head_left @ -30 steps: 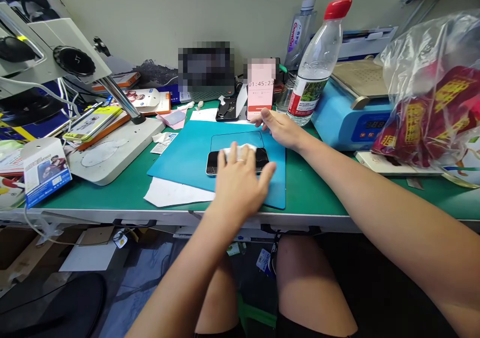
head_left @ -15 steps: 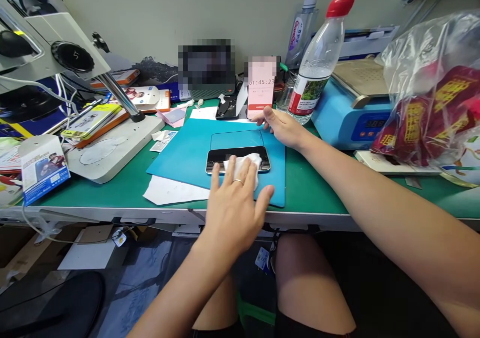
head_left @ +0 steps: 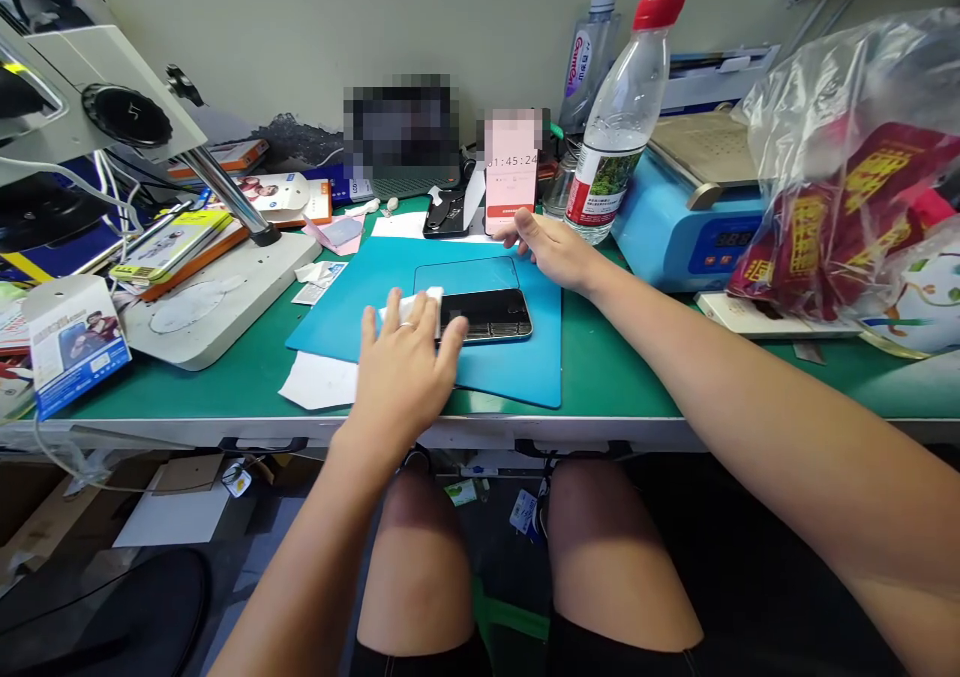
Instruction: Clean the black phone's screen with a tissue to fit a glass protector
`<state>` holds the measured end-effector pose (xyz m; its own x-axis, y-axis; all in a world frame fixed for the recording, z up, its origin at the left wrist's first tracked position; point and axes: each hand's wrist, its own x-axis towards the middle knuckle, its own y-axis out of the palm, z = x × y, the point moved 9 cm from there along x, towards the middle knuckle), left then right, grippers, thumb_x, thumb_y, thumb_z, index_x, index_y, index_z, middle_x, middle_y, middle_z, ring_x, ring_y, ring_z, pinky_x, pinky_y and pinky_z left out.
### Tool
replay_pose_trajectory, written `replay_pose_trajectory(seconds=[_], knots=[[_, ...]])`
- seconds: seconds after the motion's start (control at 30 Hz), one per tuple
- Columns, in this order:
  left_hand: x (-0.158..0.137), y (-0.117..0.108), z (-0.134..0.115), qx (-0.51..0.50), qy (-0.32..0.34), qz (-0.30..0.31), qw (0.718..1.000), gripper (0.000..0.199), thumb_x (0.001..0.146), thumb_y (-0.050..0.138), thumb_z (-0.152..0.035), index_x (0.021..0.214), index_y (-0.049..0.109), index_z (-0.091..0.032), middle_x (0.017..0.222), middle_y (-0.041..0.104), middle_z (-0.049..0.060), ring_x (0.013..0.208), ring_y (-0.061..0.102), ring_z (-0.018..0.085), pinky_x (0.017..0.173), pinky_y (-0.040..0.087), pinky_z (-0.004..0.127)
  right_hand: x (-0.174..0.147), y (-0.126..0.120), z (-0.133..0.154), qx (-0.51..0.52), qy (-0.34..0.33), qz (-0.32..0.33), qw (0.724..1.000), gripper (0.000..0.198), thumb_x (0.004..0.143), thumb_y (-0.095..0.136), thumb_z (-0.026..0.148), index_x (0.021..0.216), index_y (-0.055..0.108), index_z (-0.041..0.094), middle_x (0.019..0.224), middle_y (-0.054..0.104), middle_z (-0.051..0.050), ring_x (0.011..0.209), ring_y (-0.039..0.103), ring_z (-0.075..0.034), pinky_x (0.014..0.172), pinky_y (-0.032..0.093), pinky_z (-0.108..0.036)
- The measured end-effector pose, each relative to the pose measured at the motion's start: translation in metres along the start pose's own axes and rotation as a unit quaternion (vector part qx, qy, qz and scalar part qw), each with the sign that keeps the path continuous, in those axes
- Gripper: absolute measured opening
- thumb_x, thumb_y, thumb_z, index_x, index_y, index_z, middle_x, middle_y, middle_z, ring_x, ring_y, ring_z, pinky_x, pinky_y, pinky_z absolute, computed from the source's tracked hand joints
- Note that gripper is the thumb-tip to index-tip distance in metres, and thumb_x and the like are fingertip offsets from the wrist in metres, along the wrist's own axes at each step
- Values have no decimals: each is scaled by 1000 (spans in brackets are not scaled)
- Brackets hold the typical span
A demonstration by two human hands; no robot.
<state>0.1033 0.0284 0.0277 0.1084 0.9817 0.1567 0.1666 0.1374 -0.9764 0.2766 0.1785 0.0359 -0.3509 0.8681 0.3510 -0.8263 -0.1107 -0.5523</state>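
A phone [head_left: 487,314] with a dark, glossy face lies flat on the blue mat [head_left: 517,377]. My left hand [head_left: 405,357] is at its left end, fingers stretched and spread, resting on a white wipe [head_left: 409,307] without gripping it. Part of the wipe is hidden beneath the fingers. Just behind the phone lies a clear sheet with a thin dark outline [head_left: 465,275], perhaps a screen protector. My right hand [head_left: 551,247] hovers by the mat's far right corner, thumb raised and fingers loosely bent, nothing visible in it.
A phone showing a timer [head_left: 511,182] stands at the back. Beside it are a red-capped water bottle [head_left: 619,127] and a blue machine [head_left: 667,227]. A bagged red package [head_left: 832,217] sits far right. At left is a microscope stand's white base [head_left: 217,307], with packets around it.
My left hand has slid left with the wipe, from the phone's middle to its left end, uncovering most of its face. My right hand stays by the mat's corner. The view has shifted slightly.
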Motion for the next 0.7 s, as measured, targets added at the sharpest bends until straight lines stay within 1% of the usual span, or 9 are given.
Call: replay_pose_trajectory(seconds=[0.07,0.17,0.23,0.3,0.4,0.53,0.6,0.7], knots=[[11,4,-29,-8,26,3,1000,65,114,27,-50,159,51,-9,166,49,12,162,28,42,131,20,66,1,1,0,1,-2,4,1000,107,83,18,100,108,80,17,108,76,-14,92,67,-26,82,53,-38],[23,10,-72,-21,61,2,998,70,114,27,-56,162,46,-9,168,48,10,163,29,36,133,21,58,2,1,-2,-2,-2,4,1000,108,83,18,100,107,81,17,107,76,-14,91,67,-25,81,54,-38],[25,13,-90,-25,71,-1,997,74,113,26,-57,162,44,-5,167,48,12,163,28,36,133,21,57,1,-1,-3,-2,1,1,1000,109,83,16,100,109,81,17,108,76,-15,91,67,-25,81,54,-38],[19,14,-97,-27,75,-3,997,73,114,26,-55,163,42,-3,168,47,13,163,28,36,133,21,58,1,-2,-3,-2,3,-2,1000,110,83,15,100,109,81,17,109,76,-15,91,67,-25,81,54,-39],[-2,13,-91,-26,87,-4,996,70,114,24,-54,165,40,-8,171,43,10,164,26,36,133,21,59,1,-1,-3,-5,1,-1,1000,109,83,16,100,108,81,17,108,76,-15,89,67,-25,82,54,-39],[-33,10,-69,-16,101,0,995,69,114,20,-54,165,40,-12,172,40,5,165,24,34,134,18,60,0,1,0,-8,-4,5,1000,102,85,23,98,108,81,17,109,76,-14,90,67,-25,83,54,-38],[-40,8,-53,-8,94,0,996,67,115,21,-53,166,40,-14,172,39,3,165,23,33,134,17,61,-1,1,0,-10,-4,4,1000,103,86,21,98,110,80,17,110,76,-14,92,68,-25,84,53,-39],[-36,4,-25,5,74,-3,997,66,115,24,-48,164,43,-9,171,41,9,164,24,37,133,19,63,-1,1,4,-30,-17,3,999,103,89,16,96,112,78,16,113,77,-15,95,69,-27,86,53,-41]])
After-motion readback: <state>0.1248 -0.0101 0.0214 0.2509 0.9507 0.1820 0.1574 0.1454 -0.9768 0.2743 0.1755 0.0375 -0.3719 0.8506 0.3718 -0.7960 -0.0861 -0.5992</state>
